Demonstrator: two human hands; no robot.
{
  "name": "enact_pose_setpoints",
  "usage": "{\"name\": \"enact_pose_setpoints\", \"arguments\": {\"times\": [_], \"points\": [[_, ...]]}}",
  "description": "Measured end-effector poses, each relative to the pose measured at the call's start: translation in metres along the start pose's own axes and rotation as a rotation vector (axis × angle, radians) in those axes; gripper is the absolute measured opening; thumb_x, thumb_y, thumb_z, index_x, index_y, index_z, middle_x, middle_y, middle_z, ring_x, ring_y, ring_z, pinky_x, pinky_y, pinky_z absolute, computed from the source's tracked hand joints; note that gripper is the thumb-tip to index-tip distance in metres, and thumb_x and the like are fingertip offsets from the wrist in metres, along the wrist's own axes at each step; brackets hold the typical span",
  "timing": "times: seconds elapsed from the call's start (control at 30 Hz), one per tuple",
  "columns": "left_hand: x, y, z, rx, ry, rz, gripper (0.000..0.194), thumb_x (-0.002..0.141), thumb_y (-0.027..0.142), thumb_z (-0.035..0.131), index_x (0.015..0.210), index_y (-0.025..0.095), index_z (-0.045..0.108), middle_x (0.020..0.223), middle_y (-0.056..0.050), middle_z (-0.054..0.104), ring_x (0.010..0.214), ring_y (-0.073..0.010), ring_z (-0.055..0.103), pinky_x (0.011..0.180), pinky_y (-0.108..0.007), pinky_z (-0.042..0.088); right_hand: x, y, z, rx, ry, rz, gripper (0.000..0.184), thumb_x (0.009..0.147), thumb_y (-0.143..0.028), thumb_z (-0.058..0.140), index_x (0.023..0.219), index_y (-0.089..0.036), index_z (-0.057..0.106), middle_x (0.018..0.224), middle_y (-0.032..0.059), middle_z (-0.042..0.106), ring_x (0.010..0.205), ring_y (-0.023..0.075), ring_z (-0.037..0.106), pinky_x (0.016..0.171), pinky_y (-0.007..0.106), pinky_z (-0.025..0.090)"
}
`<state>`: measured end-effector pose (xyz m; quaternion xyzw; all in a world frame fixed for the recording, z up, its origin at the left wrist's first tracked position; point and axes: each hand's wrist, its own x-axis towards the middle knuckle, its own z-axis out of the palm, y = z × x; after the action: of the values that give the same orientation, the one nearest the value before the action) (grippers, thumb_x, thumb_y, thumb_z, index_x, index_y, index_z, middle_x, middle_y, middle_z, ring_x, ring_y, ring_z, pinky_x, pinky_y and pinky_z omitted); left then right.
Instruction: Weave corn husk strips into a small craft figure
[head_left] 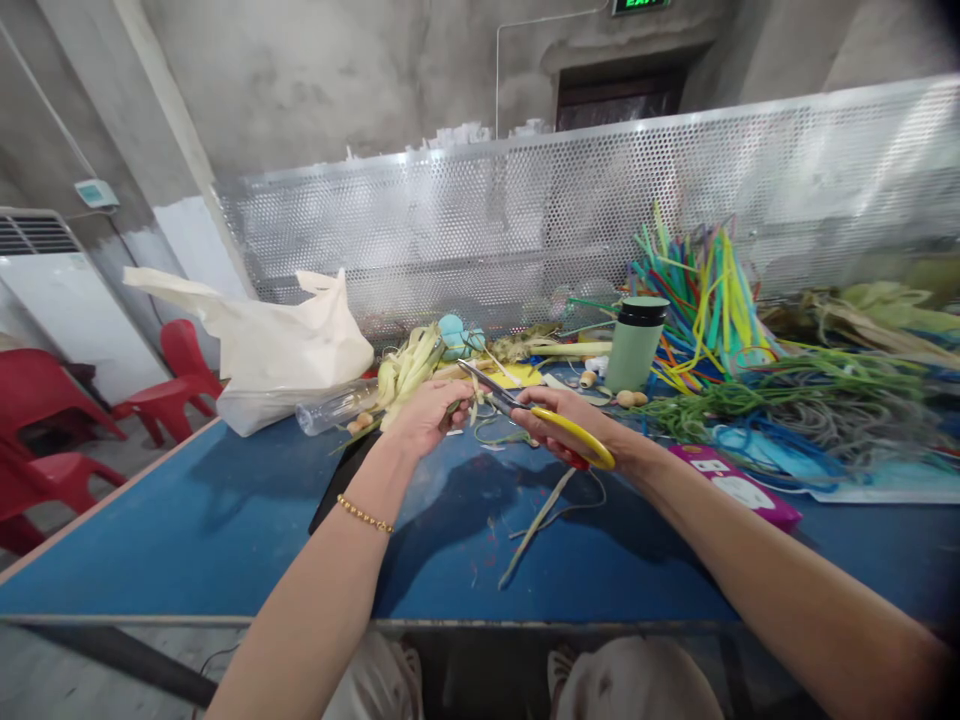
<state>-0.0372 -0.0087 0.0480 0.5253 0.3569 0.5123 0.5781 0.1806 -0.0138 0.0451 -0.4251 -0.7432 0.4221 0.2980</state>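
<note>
My right hand (551, 420) is closed round the yellow-handled scissors (581, 437), whose blades point left toward my other hand. Fingers pinched together, my left hand (431, 413) holds a thin strip of pale dried husk (474, 385) close to the blade tips. Whether the blades touch the strip I cannot tell. A bundle of pale green husks (409, 370) lies just behind my left hand. On the table below the scissors rests a loose flat strip (536, 530) with a thin curling strand.
A blue table (247, 540) spans the view. Left stand a white plastic bag (292, 345) and a clear bottle (330, 408). Right are a green tumbler (636, 350), a purple packet (739, 487), tangled green strands (795, 395) and colourful strips (720, 300). A perforated metal screen (450, 230) rises behind.
</note>
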Motion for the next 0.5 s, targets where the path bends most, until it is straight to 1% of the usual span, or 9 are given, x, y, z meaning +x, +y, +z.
{"name": "enact_pose_setpoints", "arguments": {"times": [0.1,0.2,0.23,0.3,0.33,0.37,0.4,0.43,0.5], "points": [[0.002,-0.001,-0.002,-0.008,0.01,0.004,0.016,0.068,0.02,0.069,0.079,0.009,0.072,0.057,0.004,0.045,0.048,-0.0036,0.036,0.045,-0.018,0.027,-0.001,-0.003,0.001,-0.037,0.026,-0.026,0.043,0.076,-0.06,0.068,0.089,-0.022,0.054,0.051,-0.0066,0.052,0.032,0.0073,0.038,0.03,0.02,0.029],[0.003,-0.002,-0.004,-0.024,0.002,-0.005,0.017,0.069,0.021,0.07,0.082,0.009,0.073,0.058,0.003,0.046,0.048,-0.0036,0.038,0.045,-0.018,0.027,0.004,0.001,-0.005,-0.16,0.172,-0.037,0.043,0.079,-0.063,0.063,0.089,-0.022,0.055,0.05,-0.0058,0.052,0.035,0.0105,0.042,0.035,0.023,0.032],[0.003,-0.002,-0.004,-0.031,-0.007,-0.007,0.018,0.07,0.021,0.071,0.083,0.009,0.073,0.059,0.003,0.047,0.049,-0.0037,0.039,0.045,-0.018,0.028,0.008,0.005,-0.009,-0.252,0.247,-0.043,0.042,0.079,-0.063,0.062,0.088,-0.022,0.056,0.051,-0.0043,0.054,0.038,0.012,0.045,0.038,0.024,0.035],[0.002,-0.002,-0.004,-0.047,-0.022,0.001,0.02,0.07,0.021,0.074,0.086,0.009,0.073,0.061,0.002,0.051,0.051,-0.0043,0.043,0.046,-0.019,0.031,0.016,0.017,-0.021,-0.532,0.38,-0.061,0.039,0.079,-0.059,0.064,0.085,-0.021,0.06,0.063,0.002,0.063,0.054,0.017,0.058,0.051,0.027,0.042],[0.002,-0.002,-0.004,-0.057,-0.026,0.012,0.022,0.069,0.02,0.076,0.087,0.009,0.073,0.063,0.001,0.054,0.053,-0.005,0.046,0.048,-0.019,0.033,0.02,0.024,-0.027,-0.674,0.432,-0.012,0.036,0.078,-0.055,0.065,0.087,-0.02,0.062,0.072,0.0058,0.068,0.065,0.0209,0.064,0.058,0.029,0.045],[0.001,-0.003,-0.003,-0.068,-0.031,0.025,0.024,0.068,0.02,0.077,0.089,0.009,0.073,0.064,0.0,0.057,0.054,-0.006,0.05,0.049,-0.02,0.035,0.023,0.031,-0.033,-0.791,0.452,0.066,0.035,0.079,-0.051,0.066,0.091,-0.019,0.064,0.082,0.0095,0.071,0.076,0.0252,0.067,0.065,0.032,0.047],[0.001,-0.003,-0.002,-0.078,-0.036,0.039,0.026,0.068,0.02,0.079,0.091,0.009,0.073,0.066,-0.001,0.059,0.056,-0.0071,0.053,0.051,-0.021,0.038,0.026,0.037,-0.038,-0.88,0.435,0.142,0.035,0.08,-0.047,0.065,0.099,-0.018,0.065,0.091,0.0124,0.072,0.086,0.0288,0.068,0.07,0.034,0.047],[0.0,-0.003,-0.001,-0.089,-0.037,0.053,0.028,0.068,0.02,0.08,0.093,0.009,0.072,0.067,-0.002,0.062,0.058,-0.0083,0.056,0.053,-0.022,0.04,0.027,0.042,-0.041,-0.949,0.402,0.202,0.035,0.082,-0.042,0.062,0.106,-0.017,0.065,0.098,0.015,0.073,0.093,0.0312,0.068,0.073,0.035,0.047],[-0.001,-0.003,0.001,-0.106,-0.022,0.068,0.028,0.068,0.018,0.08,0.093,0.009,0.072,0.071,-0.004,0.066,0.061,-0.0104,0.061,0.058,-0.023,0.045,0.028,0.048,-0.044,-1.049,0.322,0.27,0.041,0.083,-0.036,0.059,0.118,-0.015,0.062,0.108,0.019,0.072,0.101,0.0342,0.067,0.078,0.038,0.047]]}}
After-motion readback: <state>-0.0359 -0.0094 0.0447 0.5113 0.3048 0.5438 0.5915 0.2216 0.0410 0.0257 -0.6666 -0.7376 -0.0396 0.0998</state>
